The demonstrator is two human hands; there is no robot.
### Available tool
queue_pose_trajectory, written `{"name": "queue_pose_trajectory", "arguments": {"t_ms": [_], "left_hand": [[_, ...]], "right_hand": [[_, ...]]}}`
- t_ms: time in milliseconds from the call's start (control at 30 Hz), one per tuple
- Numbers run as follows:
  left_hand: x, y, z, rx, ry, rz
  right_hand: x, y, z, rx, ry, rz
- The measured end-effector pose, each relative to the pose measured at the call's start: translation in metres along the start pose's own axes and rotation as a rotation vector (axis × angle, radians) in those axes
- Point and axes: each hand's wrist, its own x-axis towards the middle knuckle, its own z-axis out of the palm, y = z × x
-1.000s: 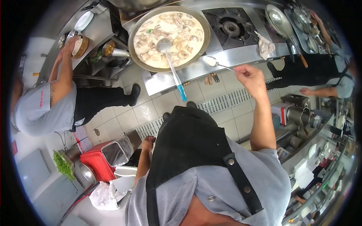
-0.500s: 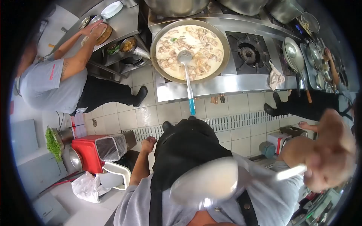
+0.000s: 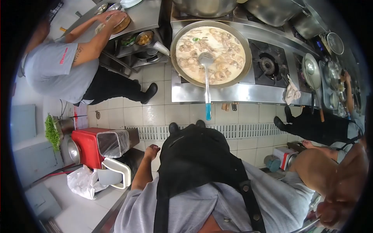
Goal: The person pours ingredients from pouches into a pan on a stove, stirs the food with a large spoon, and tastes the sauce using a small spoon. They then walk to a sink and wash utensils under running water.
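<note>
My right hand [image 3: 334, 211] is raised at the lower right edge, its fingers closed round the thin metal handle [image 3: 309, 225] of a spoon. The bowl of that spoon lies out of view below the frame. My left hand [image 3: 152, 151] hangs by my side with fingers curled and nothing visible in it. In front of me, a wide pan [image 3: 178, 72] on the stove holds pieces of meat in a creamy white sauce [image 3: 190, 62]. A slotted spoon [image 3: 207, 77] with a blue handle end rests in it, its handle reaching over the front edge.
A gas burner [image 3: 267, 64] is right of the pan, with a cloth [image 3: 292, 92] on the stove's front. One co-worker [image 3: 54, 73] works at the left counter, another [image 3: 322, 120] stands at right. A red bin [image 3: 87, 145] is on my left; a floor drain [image 3: 248, 131] runs ahead.
My right hand has moved down at the right edge, and the spoon's bowl has left view at the bottom. The pan and stove appear shifted right as my view turned.
</note>
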Motion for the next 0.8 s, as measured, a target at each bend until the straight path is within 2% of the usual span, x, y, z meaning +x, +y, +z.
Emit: {"name": "queue_pose_trajectory", "arguments": {"t_ms": [100,133,167,200,233,267,300,333,400,433,567,700,733,800], "left_hand": [[-0.006,0.011,-0.009,0.063,0.036,0.066],[0.062,-0.061,-0.009,0.352,-0.146,0.319],[0.111,-0.106,-0.012,0.659,-0.264,0.667],[0.111,-0.082,-0.023,0.831,-0.317,1.007],[0.119,-0.102,-0.013,0.634,-0.282,0.655],[0.083,-0.061,-0.01,0.276,-0.171,0.295],[0.023,0.017,-0.011,-0.047,0.019,0.042],[0.017,0.029,-0.015,-0.04,0.004,0.094],[0.022,0.036,-0.019,0.021,-0.006,0.086],[0.018,0.046,-0.024,0.101,0.009,0.107],[0.016,0.057,-0.041,0.083,-0.012,0.142],[0.031,0.043,-0.053,0.085,-0.039,0.093],[0.037,0.036,-0.056,0.081,-0.056,0.07],[0.051,0.016,-0.058,0.128,-0.06,0.184]], "right_hand": [[-0.031,-0.026,-0.029,-0.089,-0.165,0.241],[-0.034,-0.03,-0.032,-0.152,-0.263,0.311],[-0.021,-0.023,-0.02,-0.256,-0.395,0.346],[-0.023,-0.011,-0.003,-0.186,-0.221,0.443],[-0.027,0.003,0.021,-0.089,0.047,0.546],[-0.031,0.015,0.044,-0.053,0.217,0.645],[-0.04,0.026,0.064,-0.045,0.292,0.796],[-0.056,0.038,0.075,-0.037,0.257,0.945],[-0.086,0.066,0.109,-0.035,0.348,1.106],[-0.096,0.078,0.123,-0.116,0.355,1.119],[-0.106,0.101,0.15,-0.395,0.451,1.105],[-0.107,0.107,0.172,-0.445,0.649,1.022],[-0.106,0.107,0.183,-0.428,0.692,1.07],[-0.12,0.126,0.22,-0.52,0.717,1.008]]}}
